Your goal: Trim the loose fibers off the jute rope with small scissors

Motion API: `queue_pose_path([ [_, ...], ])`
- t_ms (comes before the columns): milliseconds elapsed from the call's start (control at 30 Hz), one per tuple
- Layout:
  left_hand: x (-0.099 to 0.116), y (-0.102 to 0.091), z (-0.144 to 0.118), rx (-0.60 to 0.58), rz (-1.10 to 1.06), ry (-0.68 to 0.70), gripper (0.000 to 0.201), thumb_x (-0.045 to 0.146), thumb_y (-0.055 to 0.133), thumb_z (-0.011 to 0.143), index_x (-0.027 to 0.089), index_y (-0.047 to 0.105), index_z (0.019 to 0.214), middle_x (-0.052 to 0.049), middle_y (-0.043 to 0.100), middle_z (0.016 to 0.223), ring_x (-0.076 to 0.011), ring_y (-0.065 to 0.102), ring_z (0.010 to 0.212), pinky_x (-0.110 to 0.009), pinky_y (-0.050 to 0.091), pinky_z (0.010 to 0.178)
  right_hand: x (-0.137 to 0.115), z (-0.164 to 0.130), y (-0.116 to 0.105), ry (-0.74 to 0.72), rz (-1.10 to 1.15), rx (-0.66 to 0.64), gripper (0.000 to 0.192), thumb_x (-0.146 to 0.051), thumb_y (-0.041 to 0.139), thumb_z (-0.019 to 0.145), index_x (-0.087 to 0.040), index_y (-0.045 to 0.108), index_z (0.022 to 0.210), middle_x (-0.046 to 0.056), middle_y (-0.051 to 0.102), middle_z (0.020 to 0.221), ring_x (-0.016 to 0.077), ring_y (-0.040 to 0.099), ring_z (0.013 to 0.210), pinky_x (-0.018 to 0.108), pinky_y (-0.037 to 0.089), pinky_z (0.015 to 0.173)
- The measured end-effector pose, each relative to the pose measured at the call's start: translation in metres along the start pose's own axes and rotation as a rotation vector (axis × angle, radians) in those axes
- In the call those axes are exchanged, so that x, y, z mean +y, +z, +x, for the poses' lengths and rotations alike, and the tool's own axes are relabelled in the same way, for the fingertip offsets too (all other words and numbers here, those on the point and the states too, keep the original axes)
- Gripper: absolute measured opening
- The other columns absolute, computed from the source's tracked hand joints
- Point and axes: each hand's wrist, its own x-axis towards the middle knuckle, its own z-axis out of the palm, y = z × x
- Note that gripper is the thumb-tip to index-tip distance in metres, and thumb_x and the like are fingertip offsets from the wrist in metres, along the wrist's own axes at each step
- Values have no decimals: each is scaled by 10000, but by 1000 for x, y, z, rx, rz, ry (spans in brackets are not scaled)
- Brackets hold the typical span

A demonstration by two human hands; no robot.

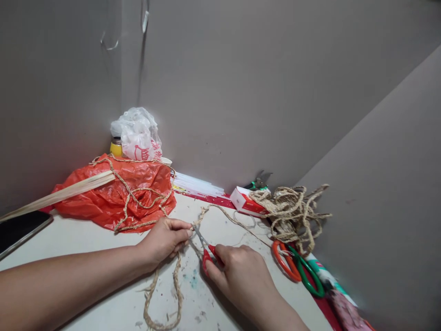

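My left hand (168, 239) pinches a tan braided straw rope (178, 285) between thumb and fingers. A loop of the rope hangs down onto the white tabletop (113, 271), and a thin length runs off to the right. My right hand (241, 271) is closed around the red handles of small scissors (202, 239). The scissor tips are at the rope, right beside my left fingertips. Whether the blades are cutting it I cannot make out.
A red plastic bag (86, 202) with more braided rope lies at left, near a dark phone (24, 230). Behind are a white plastic bag (138, 133) and a yellow jar (116, 147). A rope bundle (292, 211), orange-handled and green-handled scissors (312, 278) and pruning shears (260, 180) lie right.
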Motion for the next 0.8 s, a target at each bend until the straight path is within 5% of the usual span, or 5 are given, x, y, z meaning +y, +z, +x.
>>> queue_pose_path([
  [800, 1, 2, 0, 60, 14, -36, 210, 274, 645, 670, 106, 642, 796, 41, 501, 484, -22, 237, 355, -215, 118, 390, -3, -2, 3, 38, 119, -38, 283, -327, 498, 776, -208, 571, 529, 6, 590, 487, 117, 462, 458, 273, 196, 497],
])
